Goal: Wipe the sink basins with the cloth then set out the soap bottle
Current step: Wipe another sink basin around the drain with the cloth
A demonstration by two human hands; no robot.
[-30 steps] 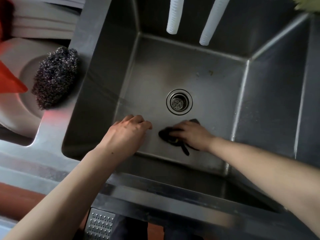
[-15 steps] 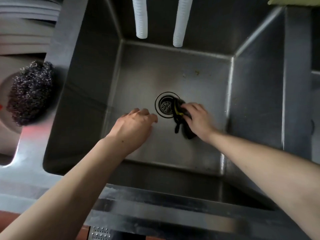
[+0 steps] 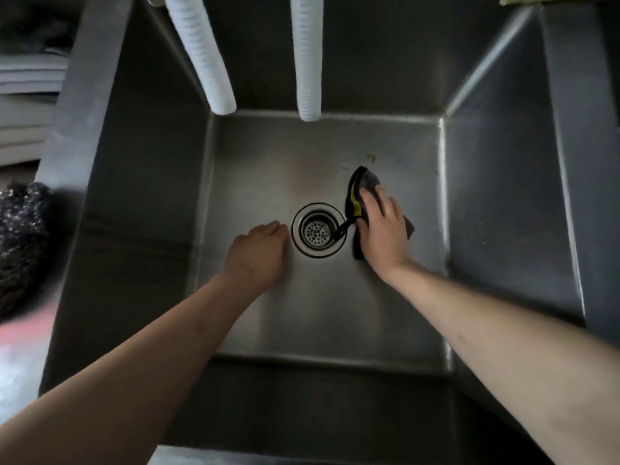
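pressing flat fingers on the cloth [image 3: 360, 196], our right hand [image 3: 382, 229] pinned it to the basin [image 3: 335, 313] floor just right of the drain [image 3: 317, 229], its long axis running toward the back wall. our left hand [image 3: 256, 255] rested empty, fingers loosely bent, left of the drain. half a second before, the cloth lay nearer the front edge, against the drain. we saw no bottle.

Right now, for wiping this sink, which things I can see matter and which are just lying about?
In use: cloth under the right hand; sink basin; left hand resting on its floor.
Lying about: steel wool scourer on the left, two white hoses, drain strainer.
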